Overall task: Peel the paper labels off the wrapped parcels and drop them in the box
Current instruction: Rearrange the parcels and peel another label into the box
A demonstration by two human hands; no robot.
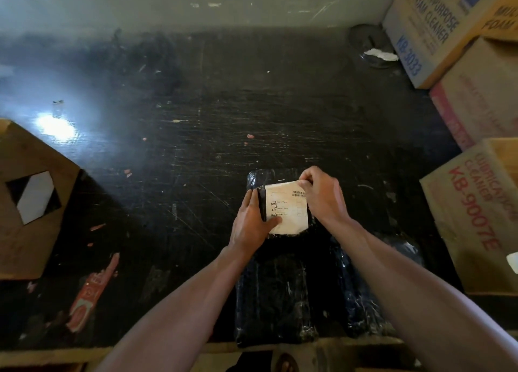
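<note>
A small black wrapped parcel (pixel 280 177) lies on the dark tabletop with a cream paper label (pixel 288 209) on its top. My left hand (pixel 252 223) grips the parcel's left edge, thumb pressed on the label's lower left. My right hand (pixel 322 195) pinches the label's upper right corner, which is lifted off the wrap. Two more black wrapped parcels (pixel 276 298) lie side by side between my forearms near the front edge. An open brown cardboard box (pixel 36 203) stands at the left with a white piece inside.
Stacked cardboard cartons (pixel 473 113) line the right side of the table. A torn white scrap (pixel 379 54) lies at the back right. A red sticker (pixel 92 293) and small paper bits dot the scratched black tabletop (pixel 196 147). A wall closes the back.
</note>
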